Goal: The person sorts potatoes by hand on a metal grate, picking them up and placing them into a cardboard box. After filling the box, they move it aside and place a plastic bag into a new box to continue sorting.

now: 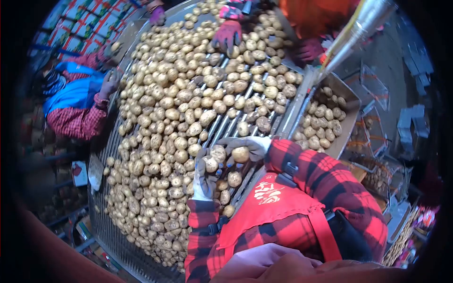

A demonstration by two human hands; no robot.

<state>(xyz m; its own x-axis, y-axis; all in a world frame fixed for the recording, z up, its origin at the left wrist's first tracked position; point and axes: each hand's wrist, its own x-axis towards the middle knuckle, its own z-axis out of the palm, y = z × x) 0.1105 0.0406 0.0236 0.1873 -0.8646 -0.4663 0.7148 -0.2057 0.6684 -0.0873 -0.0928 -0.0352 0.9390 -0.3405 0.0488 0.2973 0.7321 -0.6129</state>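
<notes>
My left hand (202, 178), in a grey-and-white glove, is curled around a pale potato (210, 164). A second, dirt-speckled potato (218, 153) sits between my two hands, touching the left fingers. My right hand (253, 147), gloved the same way, has its fingers closed around another potato (240, 154). Both hands are above a slatted metal sorting table (230, 126) heaped with potatoes (160, 141). A few loose potatoes (234, 178) lie just below my hands, near my red apron (269, 203).
A cardboard box (347, 127) of potatoes stands right of the table. A metal post (351, 37) rises at upper right. A co-worker in a blue vest (78, 89) is on the left; a co-worker's pink-gloved hand (228, 36) reaches in at the far end. Stacked printed cartons (85, 26) are at upper left.
</notes>
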